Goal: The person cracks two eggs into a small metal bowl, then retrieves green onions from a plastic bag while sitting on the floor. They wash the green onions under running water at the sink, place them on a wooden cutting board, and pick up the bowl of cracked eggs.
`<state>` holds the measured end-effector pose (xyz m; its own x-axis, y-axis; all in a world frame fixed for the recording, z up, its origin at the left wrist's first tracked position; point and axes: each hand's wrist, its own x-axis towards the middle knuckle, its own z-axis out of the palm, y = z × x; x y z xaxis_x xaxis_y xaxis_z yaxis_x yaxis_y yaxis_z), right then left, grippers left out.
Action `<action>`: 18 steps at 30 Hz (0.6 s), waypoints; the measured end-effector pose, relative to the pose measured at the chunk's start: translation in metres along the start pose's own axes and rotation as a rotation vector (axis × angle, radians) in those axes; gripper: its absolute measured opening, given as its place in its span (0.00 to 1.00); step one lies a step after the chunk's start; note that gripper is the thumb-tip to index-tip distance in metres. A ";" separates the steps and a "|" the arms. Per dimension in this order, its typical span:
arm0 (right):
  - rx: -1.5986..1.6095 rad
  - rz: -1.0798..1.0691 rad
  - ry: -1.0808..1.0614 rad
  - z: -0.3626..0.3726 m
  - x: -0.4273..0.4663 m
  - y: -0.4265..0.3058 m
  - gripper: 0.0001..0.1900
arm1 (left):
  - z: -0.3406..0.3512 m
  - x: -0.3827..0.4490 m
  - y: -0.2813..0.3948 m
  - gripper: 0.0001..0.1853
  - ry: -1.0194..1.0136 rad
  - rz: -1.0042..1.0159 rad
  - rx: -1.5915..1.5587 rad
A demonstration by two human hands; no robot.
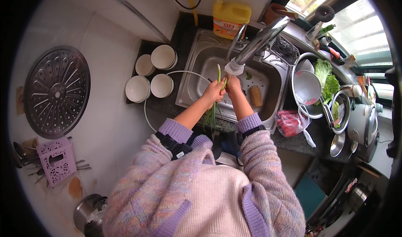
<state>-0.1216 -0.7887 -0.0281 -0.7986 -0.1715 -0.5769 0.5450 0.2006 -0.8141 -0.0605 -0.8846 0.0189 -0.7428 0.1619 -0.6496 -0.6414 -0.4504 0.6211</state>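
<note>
My left hand [214, 92] is closed around green onions [219, 72]. Their pale ends point up past my fingers, and the green leaves [212, 116] hang over the sink's front edge. My right hand [232, 83] is beside it, directly beneath the chrome faucet's nozzle [234, 66]. Its fingers are partly hidden, so its grip is unclear. Both hands are above the stainless steel sink [204, 64]. On the basin floor to the right lies a brown cylindrical piece [256, 96], possibly a root vegetable. A green leaf scrap [248, 76] and dark bits are scattered near it.
Stacked white bowls [163, 57] stand left of the sink. Behind it is a yellow detergent jug [231, 17]. On the right are a large metal basin [293, 80], lettuce [331, 80], a plastic bag with red contents [289, 122] and a rice cooker [361, 122].
</note>
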 end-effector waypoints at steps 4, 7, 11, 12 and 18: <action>0.361 -0.037 -0.200 0.010 -0.015 0.015 0.14 | -0.010 0.002 0.006 0.09 0.045 -0.060 -0.036; 0.067 -0.131 0.102 0.015 -0.023 0.032 0.18 | -0.002 0.003 -0.004 0.09 0.096 -0.089 -0.040; 0.418 0.103 0.026 -0.006 -0.005 0.023 0.16 | 0.003 0.000 -0.003 0.10 -0.065 -0.088 -0.075; 0.490 0.104 0.007 -0.012 0.002 0.017 0.15 | 0.002 0.001 0.000 0.10 -0.100 -0.118 -0.043; 0.667 0.014 -0.173 -0.037 -0.006 -0.005 0.09 | -0.002 -0.004 0.010 0.11 -0.053 0.006 0.205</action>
<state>-0.1294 -0.7527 -0.0184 -0.7685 -0.3362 -0.5444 0.6397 -0.4228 -0.6418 -0.0635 -0.8921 0.0271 -0.7523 0.2077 -0.6252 -0.6586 -0.2647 0.7045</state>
